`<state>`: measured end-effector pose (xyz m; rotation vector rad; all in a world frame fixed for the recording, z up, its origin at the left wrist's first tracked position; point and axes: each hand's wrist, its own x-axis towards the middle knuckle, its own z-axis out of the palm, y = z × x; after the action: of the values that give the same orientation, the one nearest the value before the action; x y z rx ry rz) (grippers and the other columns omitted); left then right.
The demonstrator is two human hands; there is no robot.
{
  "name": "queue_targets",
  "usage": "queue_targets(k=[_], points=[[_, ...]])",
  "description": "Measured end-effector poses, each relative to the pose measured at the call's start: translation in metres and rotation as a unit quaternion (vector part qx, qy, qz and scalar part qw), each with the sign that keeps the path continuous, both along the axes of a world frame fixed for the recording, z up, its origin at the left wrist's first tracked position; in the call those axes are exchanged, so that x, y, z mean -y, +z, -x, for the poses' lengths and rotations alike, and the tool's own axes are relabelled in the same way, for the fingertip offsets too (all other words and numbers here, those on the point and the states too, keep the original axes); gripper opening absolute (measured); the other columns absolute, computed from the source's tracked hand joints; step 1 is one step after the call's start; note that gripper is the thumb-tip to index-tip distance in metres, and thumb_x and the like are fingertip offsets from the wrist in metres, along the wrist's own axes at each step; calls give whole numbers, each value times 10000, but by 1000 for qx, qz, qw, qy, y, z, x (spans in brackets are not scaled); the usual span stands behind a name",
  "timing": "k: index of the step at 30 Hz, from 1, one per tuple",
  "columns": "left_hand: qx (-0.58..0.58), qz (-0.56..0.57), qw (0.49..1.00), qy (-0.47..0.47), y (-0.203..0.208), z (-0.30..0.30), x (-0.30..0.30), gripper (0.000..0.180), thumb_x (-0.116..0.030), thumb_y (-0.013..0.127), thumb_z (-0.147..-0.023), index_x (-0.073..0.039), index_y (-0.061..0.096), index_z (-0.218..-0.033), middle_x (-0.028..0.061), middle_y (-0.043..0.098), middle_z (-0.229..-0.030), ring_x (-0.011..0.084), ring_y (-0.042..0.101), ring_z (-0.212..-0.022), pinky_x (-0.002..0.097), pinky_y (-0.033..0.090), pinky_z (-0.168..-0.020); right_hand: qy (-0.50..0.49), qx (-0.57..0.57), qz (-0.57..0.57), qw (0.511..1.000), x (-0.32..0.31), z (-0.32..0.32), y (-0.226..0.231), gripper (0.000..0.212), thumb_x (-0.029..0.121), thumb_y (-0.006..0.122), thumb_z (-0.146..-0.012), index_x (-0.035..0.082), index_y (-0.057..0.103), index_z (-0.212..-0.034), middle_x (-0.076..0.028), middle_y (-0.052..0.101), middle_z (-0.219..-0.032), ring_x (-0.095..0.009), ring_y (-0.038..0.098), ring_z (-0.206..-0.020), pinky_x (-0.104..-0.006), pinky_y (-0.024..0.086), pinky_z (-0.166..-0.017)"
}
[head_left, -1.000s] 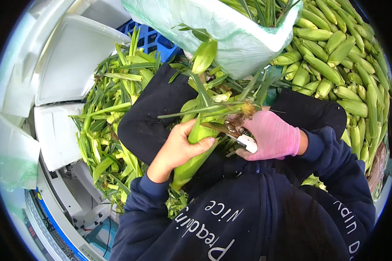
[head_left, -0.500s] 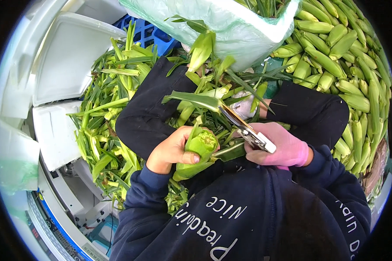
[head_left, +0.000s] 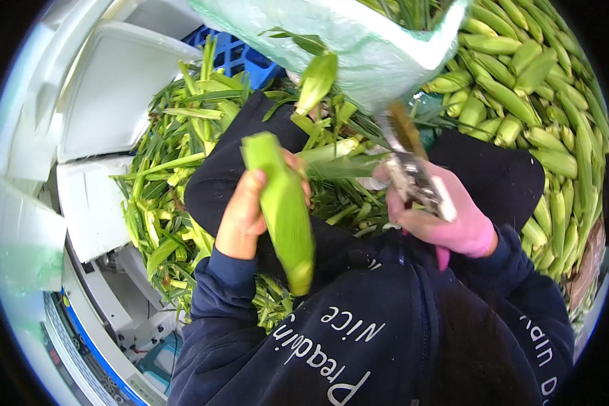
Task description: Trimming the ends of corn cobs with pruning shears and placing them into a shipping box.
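My bare left hand [head_left: 240, 213] is wrapped round a green, husk-covered ear of corn [head_left: 285, 220]. The ear stands at a slant over my lap, its narrow end toward my sweater. In a pink glove, my right hand [head_left: 453, 220] grips what look like pruning shears [head_left: 416, 177] with white and silver handles. Motion smears their blades, which point away from me, so whether they are apart cannot be told. Long green leaves [head_left: 342, 167] stretch between the two hands, apart from my left fingers as far as I can see.
Loose husks and leaves [head_left: 169, 169] pile up at the left and between my legs. A big heap of corn ears [head_left: 507, 88] fills the right side. Ahead stands a white box lined with a green plastic bag [head_left: 358, 51], beside a blue crate [head_left: 233, 57]. White foam boxes [head_left: 105, 95] line the left.
My left hand has raised and turned the corn, so its side now shows instead of its cut end. The shears have swung upright and moved right with my right hand.
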<state>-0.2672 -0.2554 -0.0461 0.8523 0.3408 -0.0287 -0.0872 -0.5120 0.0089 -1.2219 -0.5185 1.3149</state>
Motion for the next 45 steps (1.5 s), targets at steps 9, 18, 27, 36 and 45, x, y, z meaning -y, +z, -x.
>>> queue_targets(k=[9,18,27,36,45], points=[[23,73,844,531,3,-44,-40,473,-401,554,-972,-1,486,-1216,117,588,-1145,266,560,-1142,451,427,-1056,96,207,44,973,-16,18,-43,616,222,726,-746,-4,465,-1256,-147,552,-1002,-256,547,-942,-350,447,-856],[42,28,835,547,-28,-66,42,458,-454,511,-986,-80,528,-1251,47,591,-1250,193,564,-1147,363,439,-1029,-168,471,41,865,-67,28,-74,710,239,754,-669,-28,450,-1253,-226,548,-1084,-396,545,-1030,-456,443,-903],[-43,113,889,441,-37,-51,17,512,-451,539,-952,-1,529,-1196,103,627,-1126,256,604,-1025,408,483,-954,21,346,-15,938,-40,18,-68,359,159,706,-725,56,544,-1029,-117,616,-822,-307,631,-764,-386,501,-695],[42,304,926,218,-8,-5,27,777,-690,442,-883,-114,443,-1405,221,625,-1039,395,612,-1017,576,531,-811,148,-198,-159,956,-15,2,-49,643,267,749,-777,-45,463,-1261,-75,615,-943,-180,597,-826,-302,488,-764],[239,329,913,34,-16,87,36,841,-786,559,-766,-36,472,-1139,78,557,-715,249,576,-567,415,497,-580,4,-198,202,959,-6,18,-162,394,257,598,-922,4,501,-1208,-109,610,-1019,-205,631,-917,-368,516,-808]])
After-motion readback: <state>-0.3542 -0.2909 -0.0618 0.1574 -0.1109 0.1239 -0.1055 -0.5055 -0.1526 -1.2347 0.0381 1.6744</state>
